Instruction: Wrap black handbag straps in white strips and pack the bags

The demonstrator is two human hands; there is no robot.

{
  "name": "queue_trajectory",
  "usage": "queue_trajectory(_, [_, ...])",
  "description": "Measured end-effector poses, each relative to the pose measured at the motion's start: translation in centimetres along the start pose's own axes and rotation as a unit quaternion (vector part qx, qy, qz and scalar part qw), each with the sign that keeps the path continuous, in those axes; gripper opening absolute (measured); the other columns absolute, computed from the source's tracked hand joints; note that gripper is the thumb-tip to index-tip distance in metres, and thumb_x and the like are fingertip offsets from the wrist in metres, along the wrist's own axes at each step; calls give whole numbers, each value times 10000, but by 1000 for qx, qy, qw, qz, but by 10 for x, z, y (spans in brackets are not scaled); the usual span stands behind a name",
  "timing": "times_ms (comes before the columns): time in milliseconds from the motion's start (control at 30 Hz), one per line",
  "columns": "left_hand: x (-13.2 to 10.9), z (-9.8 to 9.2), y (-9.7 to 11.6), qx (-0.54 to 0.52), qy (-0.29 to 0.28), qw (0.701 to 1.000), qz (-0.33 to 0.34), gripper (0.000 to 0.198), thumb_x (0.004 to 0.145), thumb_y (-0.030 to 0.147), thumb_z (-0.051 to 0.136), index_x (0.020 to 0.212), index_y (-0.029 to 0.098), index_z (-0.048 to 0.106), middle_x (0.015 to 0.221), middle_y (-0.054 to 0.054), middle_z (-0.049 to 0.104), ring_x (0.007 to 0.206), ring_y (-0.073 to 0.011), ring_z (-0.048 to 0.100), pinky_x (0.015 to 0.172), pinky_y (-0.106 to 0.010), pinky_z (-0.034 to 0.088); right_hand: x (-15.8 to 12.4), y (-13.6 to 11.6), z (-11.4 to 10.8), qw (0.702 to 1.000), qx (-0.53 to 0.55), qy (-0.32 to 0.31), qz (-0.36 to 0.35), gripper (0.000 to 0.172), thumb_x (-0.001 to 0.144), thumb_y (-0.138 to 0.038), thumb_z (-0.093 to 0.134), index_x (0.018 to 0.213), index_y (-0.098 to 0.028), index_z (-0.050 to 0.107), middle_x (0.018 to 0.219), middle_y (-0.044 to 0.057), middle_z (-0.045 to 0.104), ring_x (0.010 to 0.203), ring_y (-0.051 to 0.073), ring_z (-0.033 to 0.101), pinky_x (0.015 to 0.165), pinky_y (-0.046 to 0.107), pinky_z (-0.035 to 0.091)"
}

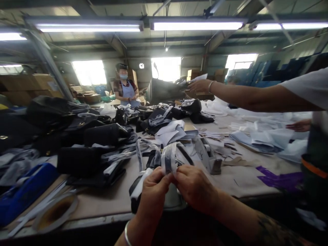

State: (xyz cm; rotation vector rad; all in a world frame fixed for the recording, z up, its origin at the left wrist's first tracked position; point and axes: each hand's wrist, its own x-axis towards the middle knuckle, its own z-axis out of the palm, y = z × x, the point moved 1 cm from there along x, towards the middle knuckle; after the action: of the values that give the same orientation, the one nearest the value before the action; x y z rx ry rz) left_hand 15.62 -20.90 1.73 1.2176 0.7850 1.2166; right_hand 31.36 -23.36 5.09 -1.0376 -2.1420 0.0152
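A dark strap (168, 159) with pale, translucent wrapping around it arches up in front of me. My left hand (153, 196) pinches its near end from the left, thumb on top. From the right, my right hand (196, 188) closes its fingers on the same wrapping, and the two hands almost touch. Below them, at the table's front edge, lies a bag (173, 198), mostly hidden by my hands. A white roll of wrapping (140, 184) rests on its left side. More film-wrapped straps (151, 150) loop up just behind my left hand.
Black bags (79, 162) are heaped on the left, near a blue tape dispenser (28, 191) and a tape roll (56, 212). A grey dispenser (207, 155), white paper sheets (170, 131) and purple plastic (282, 177) lie rightward. A co-worker's arm (243, 92) reaches in from the right; another person (126, 90) stands opposite.
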Motion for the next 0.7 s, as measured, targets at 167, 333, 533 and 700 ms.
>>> queue_trajectory(167, [-8,-1,10,190,-53,969,151,211,909,256,667,727,184,745,764,-36,573,710,-144,541,652,-240,437,-2,5,-4,830,453,-67,319,469,858,-595,654,771,-135,690,561,-39,448,506,90,350,484,231,271])
queue_trajectory(333, [-12,-1,4,239,-70,939,236,181,913,182,626,825,207,782,781,-56,604,700,-154,549,658,-259,437,3,1,-3,781,491,-18,385,407,755,-513,750,620,-154,613,494,-58,386,476,78,297,463,240,227])
queue_trajectory(533, [-3,-10,6,-17,-148,987,-65,372,836,498,730,767,134,700,558,32,423,502,-78,358,490,-202,302,-3,-1,-4,975,181,-32,125,322,949,-251,551,638,-169,560,626,-6,517,598,117,439,573,265,337])
queue_trajectory(700, [3,-6,0,-190,-59,963,-180,491,676,458,879,626,163,489,516,111,244,462,-32,180,446,-177,184,-8,6,3,993,-35,-6,-110,298,971,-108,404,806,-142,650,678,43,585,602,147,430,582,315,307])
